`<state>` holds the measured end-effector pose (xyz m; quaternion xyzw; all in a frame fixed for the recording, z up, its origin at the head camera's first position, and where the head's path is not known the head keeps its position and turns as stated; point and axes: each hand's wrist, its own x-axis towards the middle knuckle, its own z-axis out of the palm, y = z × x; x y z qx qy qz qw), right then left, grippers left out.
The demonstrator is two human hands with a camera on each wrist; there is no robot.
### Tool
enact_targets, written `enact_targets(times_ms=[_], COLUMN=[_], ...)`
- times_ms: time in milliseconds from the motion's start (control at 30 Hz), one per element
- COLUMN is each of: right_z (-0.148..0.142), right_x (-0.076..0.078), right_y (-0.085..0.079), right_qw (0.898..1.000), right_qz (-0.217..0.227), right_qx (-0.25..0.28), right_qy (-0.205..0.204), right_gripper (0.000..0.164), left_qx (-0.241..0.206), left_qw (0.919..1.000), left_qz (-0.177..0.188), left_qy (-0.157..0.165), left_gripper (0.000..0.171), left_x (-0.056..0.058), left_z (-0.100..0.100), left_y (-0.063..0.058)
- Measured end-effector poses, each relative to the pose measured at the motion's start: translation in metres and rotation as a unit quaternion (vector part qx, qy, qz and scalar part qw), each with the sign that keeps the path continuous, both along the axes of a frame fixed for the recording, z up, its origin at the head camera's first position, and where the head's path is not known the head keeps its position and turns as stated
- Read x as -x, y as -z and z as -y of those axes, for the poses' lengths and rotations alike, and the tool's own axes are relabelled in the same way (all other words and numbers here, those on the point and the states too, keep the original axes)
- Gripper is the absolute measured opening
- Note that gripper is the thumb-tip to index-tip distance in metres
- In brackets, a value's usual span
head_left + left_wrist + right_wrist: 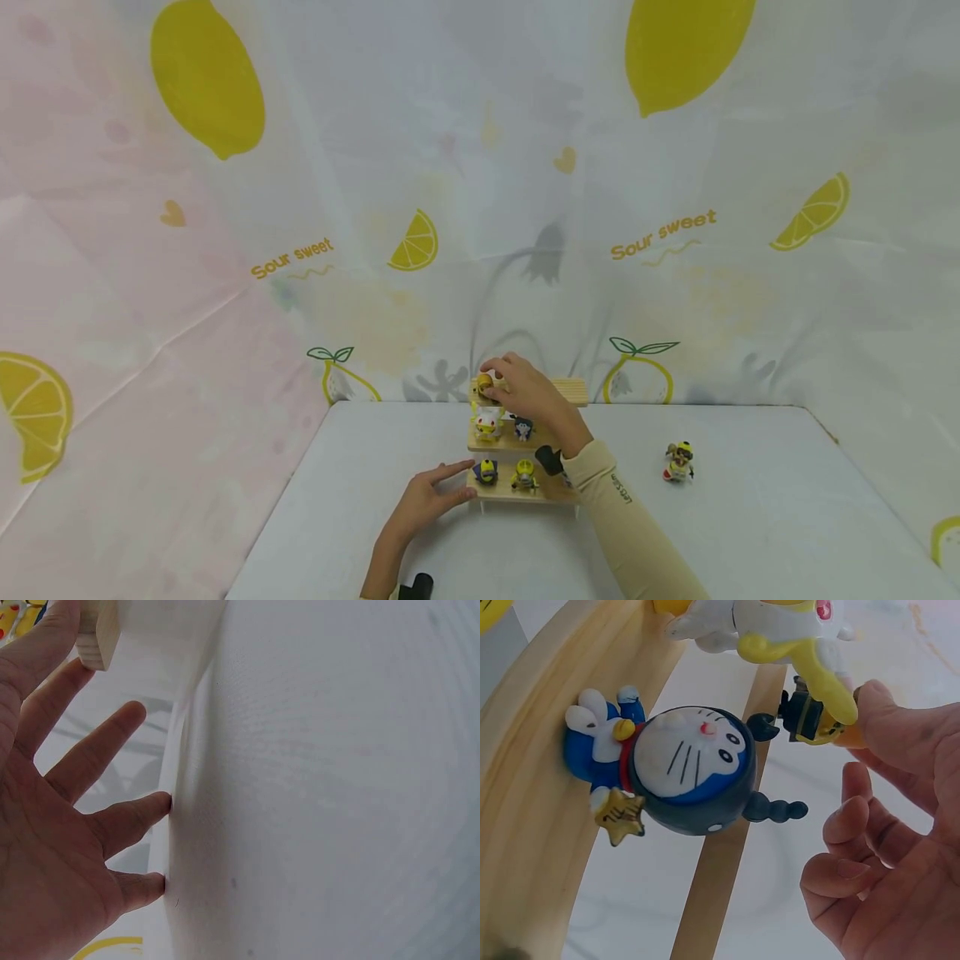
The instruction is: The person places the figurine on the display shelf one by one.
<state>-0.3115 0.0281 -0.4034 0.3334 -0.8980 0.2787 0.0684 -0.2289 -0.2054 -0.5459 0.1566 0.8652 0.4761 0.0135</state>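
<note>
My right hand [528,392] pinches a small yellow-and-black figurine [808,718] between thumb and fingers, at the left end of the wooden stand's top shelf [572,392]. On the middle shelf [498,447] stand a white-and-yellow figurine [487,423] and a blue cat figurine [686,754] with black headgear and a gold star. At the left end of the bottom shelf [510,497], my left hand [427,502] touches the board with straight thumb and index finger; its other fingers are spread in the left wrist view.
Two yellow-topped figurines, one dark-bodied [487,472] and one yellow [524,475], stand on the bottom shelf. My right wrist hides part of that shelf. Another figurine [679,462] is on the white table [757,508], right of the stand. A lemon-print cloth [480,317] hangs behind.
</note>
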Motion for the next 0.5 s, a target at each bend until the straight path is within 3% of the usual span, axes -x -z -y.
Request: enact_targets(times_ms=[267,500], right_z=[-0.0007,-0.0006], right_x=[0.0018,0.003], right_y=[0.0015,0.0036], right_qw=[1.0,1.0], right_qz=[-0.018,-0.006], right_qx=[-0.003,0.004], right_qy=[-0.001,-0.003], right_gripper=[0.03,0.035], left_qx=[0.0,0.0], left_qw=[1.0,1.0], left_qz=[-0.005,0.001], left_qy=[0.003,-0.002], left_gripper=[0.048,0.048], left_x=[0.0009,0.002], left_z=[0.0004,-0.0003], left_y=[0.0007,0.0008])
